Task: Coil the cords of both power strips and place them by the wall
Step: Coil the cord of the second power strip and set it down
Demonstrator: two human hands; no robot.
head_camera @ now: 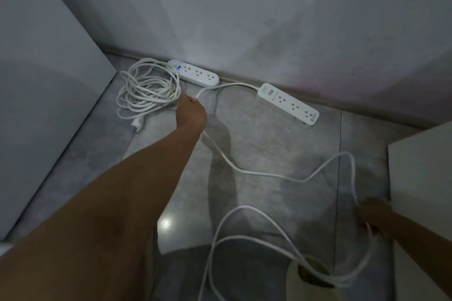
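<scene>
Far left, on the floor (pixel 269 142): coiled cord (pixel 146 90), white, in loose untidy loops, plug (pixel 135 126) at the near edge. Rounded power strip (pixel 193 72), white, lies against the wall (pixel 244 19). Left hand (pixel 190 112): grip closed round the loose cord (pixel 256 173). Second power strip (pixel 288 102), white, squarer, three sockets, lies along the wall further right. Right hand (pixel 374 215), blurred: grip holds hanging loops of the loose cord.

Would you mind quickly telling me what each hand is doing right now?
Left hand: closed, gripping the loose cord.
Right hand: closed, holding gathered loops of the same cord, though blurred.
</scene>
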